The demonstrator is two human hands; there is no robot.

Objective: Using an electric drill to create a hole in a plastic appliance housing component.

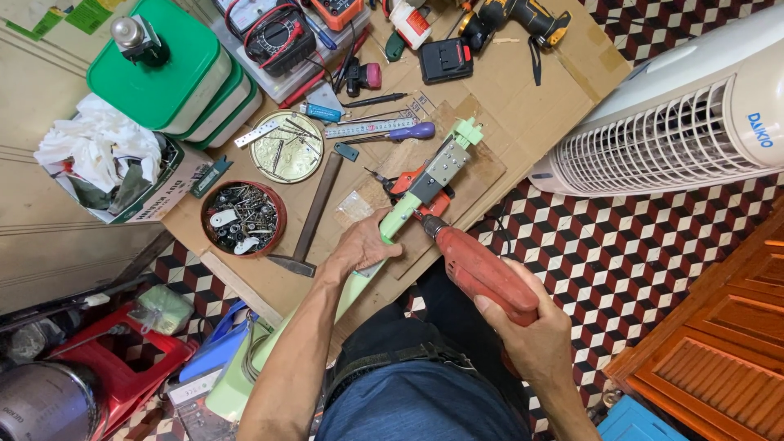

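**Drill bit meets the green bar on the cardboard**

While the left hand (365,245) presses down on a long pale-green bar (400,216), its fingers curled over the bar's edge and pinning it to the cardboard sheet (523,114), the right hand (531,335) wraps fully around the rear grip of a red electric drill (482,273). The drill's chuck points at the side of the bar, just below a grey metal bracket (445,167) fixed near the bar's far end; the bit's tip seems to touch the bar, though the contact point is too small to be sure. The bar runs diagonally from the person's lap up across the cardboard, with a red clamp-like piece (408,181) beneath it.

By the look of it, drilling into the bar is the step in hand. The next move calls for a steady hold-down from the left hand and a straight push from the right, keeping the bit from skating.

A hammer (314,216), a red bowl of screws (242,218) and a white tower fan (678,114) lie close by.
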